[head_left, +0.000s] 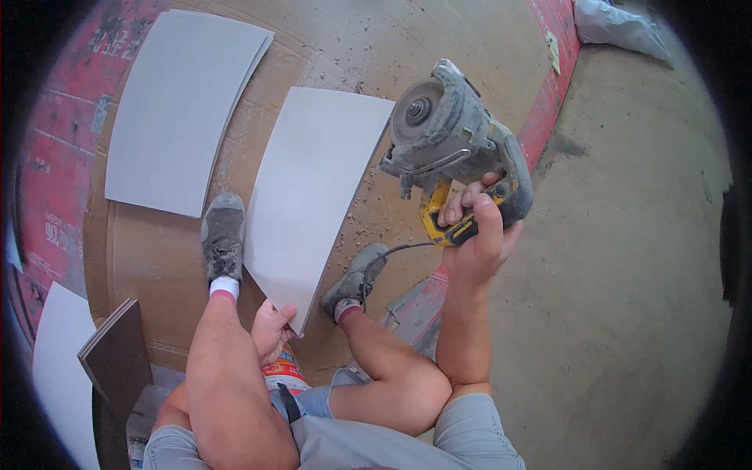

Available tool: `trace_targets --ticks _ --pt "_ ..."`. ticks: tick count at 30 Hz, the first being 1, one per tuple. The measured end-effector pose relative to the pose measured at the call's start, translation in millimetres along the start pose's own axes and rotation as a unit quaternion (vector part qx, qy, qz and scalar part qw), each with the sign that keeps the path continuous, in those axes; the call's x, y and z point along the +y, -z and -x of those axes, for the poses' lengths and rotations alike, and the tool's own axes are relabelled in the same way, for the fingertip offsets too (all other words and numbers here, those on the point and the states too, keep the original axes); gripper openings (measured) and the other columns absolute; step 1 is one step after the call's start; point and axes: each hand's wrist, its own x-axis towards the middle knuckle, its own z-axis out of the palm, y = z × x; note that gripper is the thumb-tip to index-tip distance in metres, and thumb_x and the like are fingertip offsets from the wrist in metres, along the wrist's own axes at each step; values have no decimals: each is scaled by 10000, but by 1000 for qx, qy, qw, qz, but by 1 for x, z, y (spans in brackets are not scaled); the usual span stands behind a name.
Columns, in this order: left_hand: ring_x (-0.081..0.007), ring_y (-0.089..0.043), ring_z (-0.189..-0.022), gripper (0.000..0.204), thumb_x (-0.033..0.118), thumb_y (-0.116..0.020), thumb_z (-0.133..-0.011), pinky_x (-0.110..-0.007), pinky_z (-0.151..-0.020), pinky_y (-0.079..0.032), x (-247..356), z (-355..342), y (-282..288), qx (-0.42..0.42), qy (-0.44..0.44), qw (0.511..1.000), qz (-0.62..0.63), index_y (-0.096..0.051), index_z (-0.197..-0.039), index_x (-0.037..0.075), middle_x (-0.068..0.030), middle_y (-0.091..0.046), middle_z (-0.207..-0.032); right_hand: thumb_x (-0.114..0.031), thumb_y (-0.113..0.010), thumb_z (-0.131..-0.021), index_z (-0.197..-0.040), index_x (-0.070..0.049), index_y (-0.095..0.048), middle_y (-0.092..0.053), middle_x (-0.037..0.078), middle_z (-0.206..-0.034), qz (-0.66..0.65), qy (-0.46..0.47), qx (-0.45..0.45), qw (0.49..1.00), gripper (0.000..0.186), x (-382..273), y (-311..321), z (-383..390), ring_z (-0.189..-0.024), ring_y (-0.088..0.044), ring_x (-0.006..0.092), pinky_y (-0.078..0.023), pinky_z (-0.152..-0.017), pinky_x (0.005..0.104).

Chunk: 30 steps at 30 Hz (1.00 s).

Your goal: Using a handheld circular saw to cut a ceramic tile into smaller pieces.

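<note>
My right hand [479,235] is raised and wrapped round the handle of a dusty yellow-and-black handheld disc cutter [462,129]. The cutter's round blade [409,117] faces up and to the left, and its cord [407,247] trails down from the handle. My left hand [274,327] comes from beneath my left leg and grips the near corner of a long white tile [317,172], thumb on its upper face. The tile slants away between my two shoes. The cutter's lower front edge appears beside the tile's far right corner; whether they touch I cannot tell.
More white tiles [184,110] lie stacked at the far left on cardboard [145,251]. Dark brown tiles [117,352] lean at the near left beside another white sheet [63,360]. Chips and dust lie round the tile. A plastic bag [623,30] rests at the far right.
</note>
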Motion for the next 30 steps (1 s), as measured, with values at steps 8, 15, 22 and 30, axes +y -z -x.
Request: trace_targets --ticks 8,15,22,30 --pt "-202 -691 -958 518 322 -715 -970 -356 -668 -596 -1 -7 16 -2 -5 1000 -4 -462 -1355 84 -72 -655 -1183 -73 -575 -911 -1197 -13 -529 -568 76 -822 11 2 8 1000 295 14 -7 2 -633 -565 169 -478 -569 353" --pt "-209 -691 -957 497 291 -701 -981 -359 -662 -595 2 -12 20 -5 0 1000 4 -458 -1358 76 -80 -653 -1192 -68 -571 -913 -1196 -7 -536 -570 79 -822 -1 2 10 1000 291 19 -11 2 -629 -574 178 -486 -568 360" --pt "-195 -665 -952 548 374 -720 -956 -369 -652 -582 -1 -10 25 6 -9 1000 -18 -497 -1360 80 -52 -656 -1191 -24 -603 -897 -1196 -1 -531 -574 67 -844 -23 3 6 1000 308 24 -14 4 -630 -565 177 -478 -572 369" --pt "-204 -685 -947 462 282 -693 -987 -364 -664 -594 1 -12 22 5 -9 1000 -5 -471 -1336 77 -78 -654 -1168 -16 -601 -894 -1200 -7 -527 -566 63 -838 -20 1 1 1000 315 27 -9 -1 -627 -562 170 -482 -572 366"
